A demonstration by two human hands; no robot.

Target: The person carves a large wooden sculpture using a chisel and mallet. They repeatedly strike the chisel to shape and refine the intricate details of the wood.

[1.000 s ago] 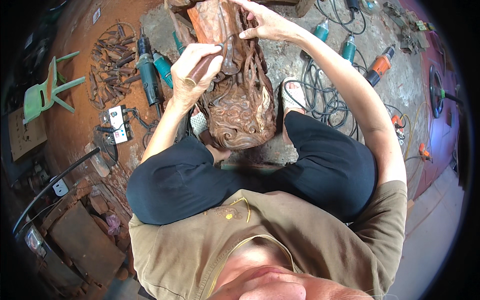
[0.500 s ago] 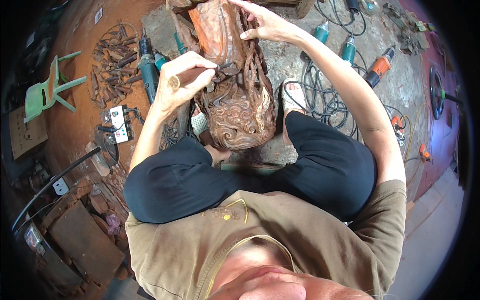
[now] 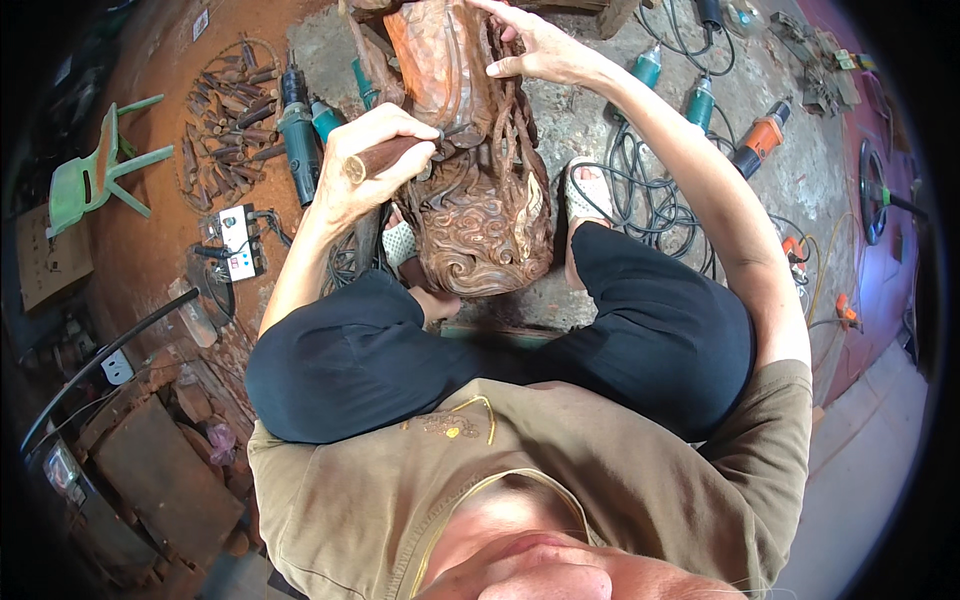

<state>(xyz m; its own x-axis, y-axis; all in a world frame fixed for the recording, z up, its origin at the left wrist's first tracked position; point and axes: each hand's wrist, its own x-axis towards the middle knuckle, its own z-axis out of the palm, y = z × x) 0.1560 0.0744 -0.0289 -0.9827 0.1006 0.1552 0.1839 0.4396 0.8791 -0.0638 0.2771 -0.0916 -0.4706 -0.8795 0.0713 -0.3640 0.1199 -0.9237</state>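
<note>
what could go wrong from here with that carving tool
The tool in the left hand might skid off the carving and nick the right hand, which rests on it farther up. A slip might also gouge its carved surface. Cords beside the right sandal might snag that foot if the person stands.

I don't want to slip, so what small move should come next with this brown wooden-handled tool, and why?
Probably a short, light stroke: your left hand grips the brown wooden-handled tool, whose metal end appears to meet the dark brown carved wooden sculpture, while your right hand rests against the sculpture's right side, perhaps steadying it.
</note>
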